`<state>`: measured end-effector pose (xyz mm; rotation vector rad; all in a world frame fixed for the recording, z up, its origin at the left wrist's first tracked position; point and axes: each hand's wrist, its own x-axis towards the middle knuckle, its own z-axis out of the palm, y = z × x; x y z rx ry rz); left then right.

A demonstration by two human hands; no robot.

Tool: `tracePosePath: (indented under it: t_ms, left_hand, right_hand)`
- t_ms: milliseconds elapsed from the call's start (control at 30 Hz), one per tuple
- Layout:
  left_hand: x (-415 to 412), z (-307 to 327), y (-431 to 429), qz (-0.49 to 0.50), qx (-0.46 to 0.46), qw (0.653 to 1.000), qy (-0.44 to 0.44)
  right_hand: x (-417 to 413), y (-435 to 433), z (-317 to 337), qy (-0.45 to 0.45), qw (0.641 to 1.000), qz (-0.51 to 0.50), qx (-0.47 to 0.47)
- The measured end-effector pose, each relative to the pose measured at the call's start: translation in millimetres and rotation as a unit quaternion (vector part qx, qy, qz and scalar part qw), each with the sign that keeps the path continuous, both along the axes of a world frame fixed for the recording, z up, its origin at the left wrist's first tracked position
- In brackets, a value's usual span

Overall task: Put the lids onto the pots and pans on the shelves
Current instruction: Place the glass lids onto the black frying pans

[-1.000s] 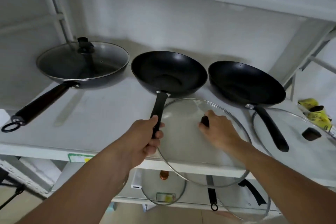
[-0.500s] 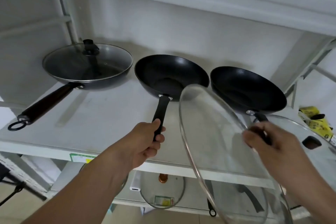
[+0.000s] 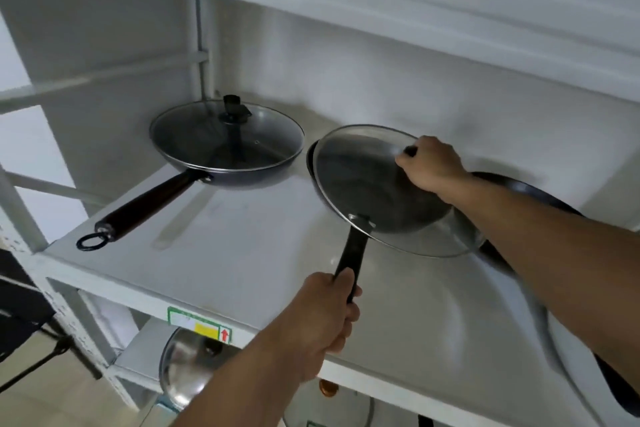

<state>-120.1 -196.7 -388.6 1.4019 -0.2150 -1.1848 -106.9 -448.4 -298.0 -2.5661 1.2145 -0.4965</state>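
My right hand (image 3: 433,166) grips the black knob of a glass lid (image 3: 367,191) and holds it tilted over the middle black pan (image 3: 313,166), whose bowl shows through the glass. My left hand (image 3: 327,317) is closed around that pan's black handle (image 3: 351,255) at the shelf's front. To the left, another pan (image 3: 221,166) sits with its glass lid (image 3: 207,135) on and its dark handle pointing to the front left. A third black pan (image 3: 533,191) lies at the right, mostly hidden behind my right forearm.
The pans stand on a white metal shelf (image 3: 242,246) with another shelf close overhead. On the shelf below, a steel lid (image 3: 187,367) and other glass lids show. A blurred lid rim (image 3: 547,340) lies at the right front of the shelf.
My right hand has lifted the glass lid from the shelf's front and carried it back over the middle pan. My left hand has stayed on the pan handle. The camera has shifted rightward.
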Motion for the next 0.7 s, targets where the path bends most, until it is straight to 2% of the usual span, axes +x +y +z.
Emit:
tracePosePath:
  t_ms: [333, 700]
  left_hand:
    - [0, -6, -8, 0.020, 0.017, 1.000, -0.014]
    - [-3, -11, -10, 0.007, 0.012, 1.000, -0.025]
  right_hand:
    - [66, -40, -23, 0.042, 0.999, -0.011, 0.016]
    - [76, -59, -36, 0.062, 0.998, -0.007, -0.006]
